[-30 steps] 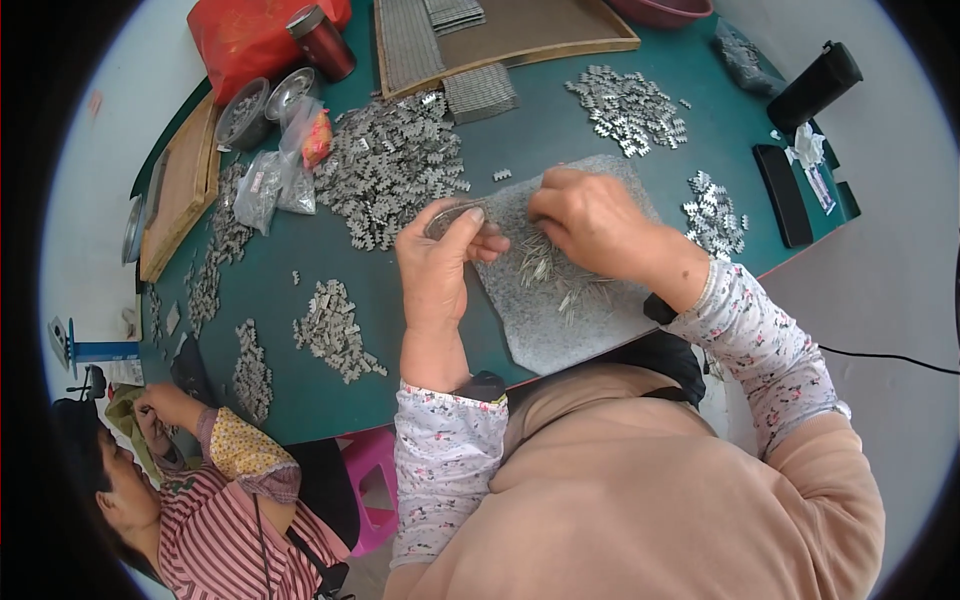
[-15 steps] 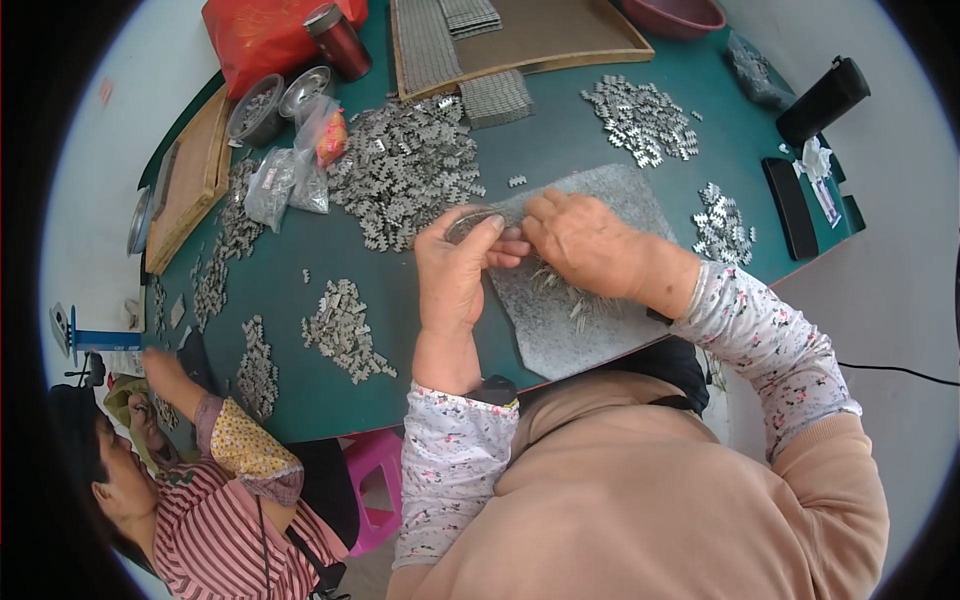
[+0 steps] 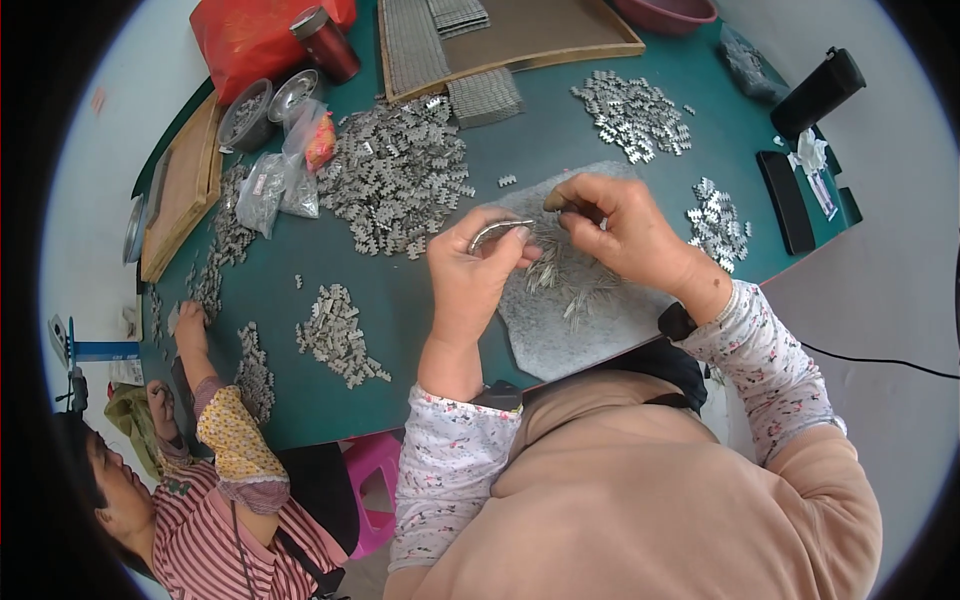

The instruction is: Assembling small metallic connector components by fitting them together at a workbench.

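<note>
My left hand (image 3: 466, 280) is closed around a thin, curved strip of grey metal (image 3: 498, 228), its arc showing between thumb and fingers. Just to the right, my right hand (image 3: 640, 235) is raised with thumb and forefinger drawn together. Whatever lies in that pinch is too small to make out. A gap separates the two hands. Both hover over a grey felt mat (image 3: 535, 335) at the table's front edge. Thin, silvery, needle-like pieces (image 3: 572, 290) lie scattered on the mat below my hands. One small toothed metal piece (image 3: 507, 181) rests beyond the mat.
On the green table lie a large heap of toothed metal pieces (image 3: 395, 175) and smaller piles (image 3: 342, 335). Clear plastic bags (image 3: 262, 195), a wooden tray (image 3: 560, 45), a black bottle (image 3: 820, 92) and a dark phone (image 3: 786, 203) surround them. A co-worker's hand (image 3: 190, 325) reaches in at left.
My right hand has drawn away from the left, opening a gap between them. The curved strip shows more plainly. The co-worker's hand has moved farther over the table.
</note>
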The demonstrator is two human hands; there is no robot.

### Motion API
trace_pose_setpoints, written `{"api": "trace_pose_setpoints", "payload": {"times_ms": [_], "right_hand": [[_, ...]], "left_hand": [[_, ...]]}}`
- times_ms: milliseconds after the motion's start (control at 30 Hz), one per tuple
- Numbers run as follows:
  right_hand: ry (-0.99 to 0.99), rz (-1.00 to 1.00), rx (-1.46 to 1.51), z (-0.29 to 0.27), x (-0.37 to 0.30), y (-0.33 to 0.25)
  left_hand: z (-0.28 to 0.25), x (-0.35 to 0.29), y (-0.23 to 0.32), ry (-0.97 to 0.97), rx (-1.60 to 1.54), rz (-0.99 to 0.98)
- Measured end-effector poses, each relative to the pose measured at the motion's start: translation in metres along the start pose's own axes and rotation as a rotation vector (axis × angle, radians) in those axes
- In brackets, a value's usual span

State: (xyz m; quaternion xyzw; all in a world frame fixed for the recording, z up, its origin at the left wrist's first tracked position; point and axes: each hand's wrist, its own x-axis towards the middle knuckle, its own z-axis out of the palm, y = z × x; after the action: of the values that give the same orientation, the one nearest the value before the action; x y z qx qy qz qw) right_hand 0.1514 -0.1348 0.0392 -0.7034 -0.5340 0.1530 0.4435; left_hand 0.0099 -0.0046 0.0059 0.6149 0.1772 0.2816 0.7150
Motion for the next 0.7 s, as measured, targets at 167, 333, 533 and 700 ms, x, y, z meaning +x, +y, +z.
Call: {"api": "trace_pose_setpoints", "payload": {"times_ms": [167, 333, 533, 700], "right_hand": [[0.032, 0.108, 0.28, 0.007, -0.001, -0.003], [0.008, 0.177, 0.492, 0.014, 0.0, 0.003], [0.022, 0.164, 0.551, 0.016, 0.002, -0.002], [0.008, 0.149, 0.565, 0.022, 0.004, 0.002]], "left_hand": [[0.003, -0.002, 0.0, -0.034, 0.03, 0.014], [0.004, -0.002, -0.001, -0.046, 0.018, -0.009], [0.004, -0.002, 0.002, -0.071, 0.035, -0.03], [0.006, -0.002, 0.001, -0.077, 0.038, -0.024]]}}
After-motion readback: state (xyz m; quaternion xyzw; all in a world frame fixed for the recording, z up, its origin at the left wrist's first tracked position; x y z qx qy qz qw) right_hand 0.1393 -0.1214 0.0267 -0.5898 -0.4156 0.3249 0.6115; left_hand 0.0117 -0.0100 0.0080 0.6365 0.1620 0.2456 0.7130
